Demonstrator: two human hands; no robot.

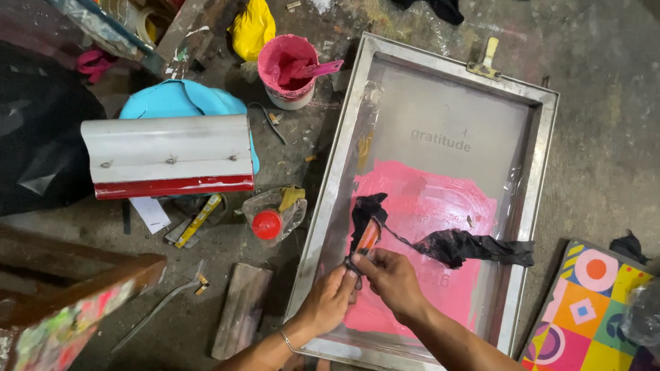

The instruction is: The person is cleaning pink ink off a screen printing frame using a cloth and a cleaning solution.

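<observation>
A small orange scraper [368, 236] is tilting toward one o'clock above pink ink on the metal-framed screen [539, 171]. Both hands are pinching its lower end: left hand [331, 299] at seven o'clock, right hand [391, 277] at five. A black rag [463, 246] is trailing toward three o'clock.

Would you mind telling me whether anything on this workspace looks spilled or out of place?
Pink ink is smeared unevenly across the screen frame, and a black rag lies in it. Both hands hold a small ink-stained scraper.
</observation>
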